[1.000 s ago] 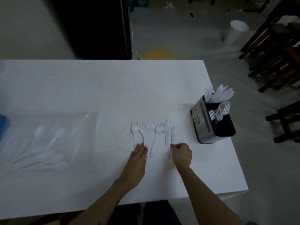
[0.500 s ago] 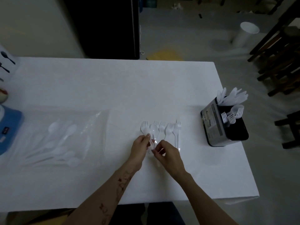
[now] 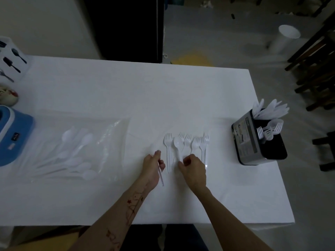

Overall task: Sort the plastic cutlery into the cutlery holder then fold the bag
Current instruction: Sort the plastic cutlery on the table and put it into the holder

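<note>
Head view is all I have, so I read everything from it. Near the front edge of the table, about midway along, a row of white plastic forks lies side by side, with one spoon among them, handles pointing toward me. My left hand sits just left of the row, fingers curled around a thin white handle that slants down past the palm; I cannot tell which kind of piece it belongs to, since its head is hidden by the hand. My right hand rests over the near ends of the row, fingers bent in and pinching at the handles, though exactly which piece it has I cannot make out.

Toward the right edge stands the cutlery holder, well apart from the row, already carrying knives in its far compartment and forks with a spoon in a nearer one. Toward the left edge lies the clear bag, flat, with several spoons showing through the plastic.

I judge the sorting is well under way but far from finished: the bag is not emptied, so folding is some way off. The next move calls for gathering the like pieces from the row and carrying them across to the matching compartment.
</note>
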